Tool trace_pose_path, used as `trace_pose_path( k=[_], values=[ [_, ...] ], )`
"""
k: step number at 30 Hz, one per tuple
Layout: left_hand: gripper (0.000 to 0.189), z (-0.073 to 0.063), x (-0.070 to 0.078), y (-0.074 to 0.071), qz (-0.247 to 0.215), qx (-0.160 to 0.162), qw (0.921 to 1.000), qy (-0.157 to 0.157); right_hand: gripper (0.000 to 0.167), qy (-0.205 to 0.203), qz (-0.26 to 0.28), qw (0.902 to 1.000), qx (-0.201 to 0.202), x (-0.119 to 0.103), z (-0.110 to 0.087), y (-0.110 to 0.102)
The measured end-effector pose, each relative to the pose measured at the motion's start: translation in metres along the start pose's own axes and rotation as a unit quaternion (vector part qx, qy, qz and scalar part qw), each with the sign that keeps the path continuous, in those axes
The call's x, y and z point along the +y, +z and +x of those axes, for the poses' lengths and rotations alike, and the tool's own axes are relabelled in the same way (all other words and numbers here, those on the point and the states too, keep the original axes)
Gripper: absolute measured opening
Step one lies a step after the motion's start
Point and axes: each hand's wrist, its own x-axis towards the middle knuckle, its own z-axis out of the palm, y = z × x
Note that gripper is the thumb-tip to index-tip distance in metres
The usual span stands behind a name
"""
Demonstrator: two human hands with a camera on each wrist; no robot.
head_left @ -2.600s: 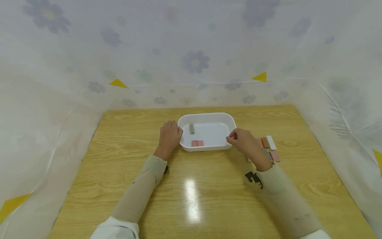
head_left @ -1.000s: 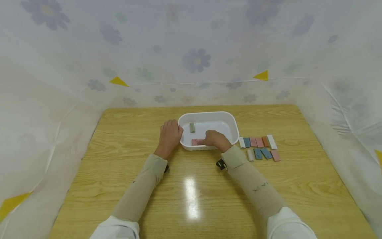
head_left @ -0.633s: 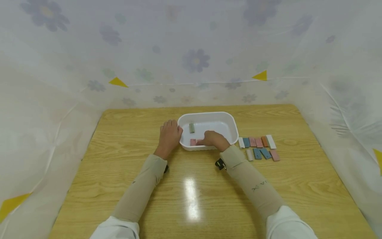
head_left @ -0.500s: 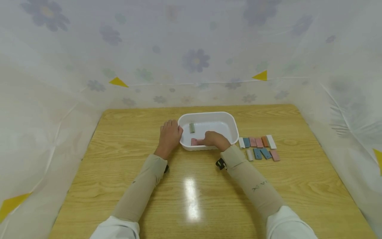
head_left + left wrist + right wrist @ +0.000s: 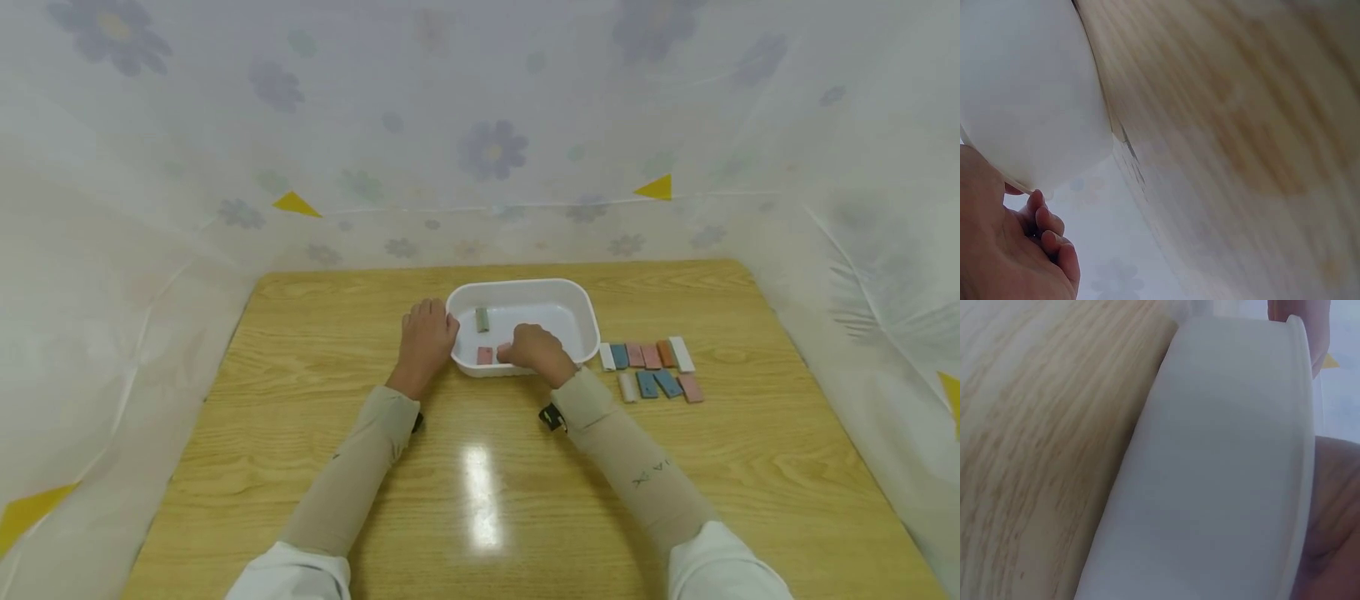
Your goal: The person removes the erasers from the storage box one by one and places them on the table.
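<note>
A white tub (image 5: 581,302) stands mid-table on the wooden table (image 5: 480,467). In it lie a grey-green block (image 5: 482,319) and a pink block (image 5: 485,356). My right hand (image 5: 512,350) reaches into the tub and its curled fingers pinch a second pink block (image 5: 503,347), mostly hidden by them. My left hand (image 5: 431,323) rests against the tub's left end, fingers loosely curled, thumb at the rim. The left wrist view shows the tub wall (image 5: 1029,94) and those curled fingers (image 5: 1050,234). The right wrist view shows only the tub's outer wall (image 5: 1222,469).
Right of the tub lie two rows of flat blocks: white (image 5: 607,357), blue (image 5: 619,356), pink (image 5: 635,355), orange (image 5: 665,353) and white (image 5: 681,353) behind, beige (image 5: 627,387), blue (image 5: 645,384) and pink (image 5: 691,388) in front. Flowered plastic sheeting walls the table.
My right hand came from the tub's right end into the tub. Within the last second it took the right pink block, which now sits apart from the left one. The left hand stayed put.
</note>
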Motion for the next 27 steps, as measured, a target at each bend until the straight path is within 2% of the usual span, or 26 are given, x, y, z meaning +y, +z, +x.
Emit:
trace_pose_path(
  k=[8, 13, 20, 27],
  values=[
    [0.019, -0.001, 0.001, -0.003, -0.002, 0.001, 1.0, 0.0, 0.034, 0.0, 0.032, 0.9989, 0.036, 0.003, -0.008, -0.003],
    [0.02, -0.002, 0.003, -0.004, -0.001, -0.004, 1.0, -0.002, 0.035, -0.028, 0.069, 0.9961, 0.048, 0.004, -0.017, -0.011],
    [0.02, -0.002, 0.003, -0.005, -0.004, 0.0, 1.0, -0.002, 0.038, -0.093, 0.101, 0.9878, 0.073, 0.0, -0.045, -0.036],
    [0.022, 0.0, 0.001, -0.001, 0.001, 0.003, 1.0, 0.0, 0.038, -0.104, 0.126, 0.9838, 0.074, -0.004, -0.075, -0.062]
  ],
)
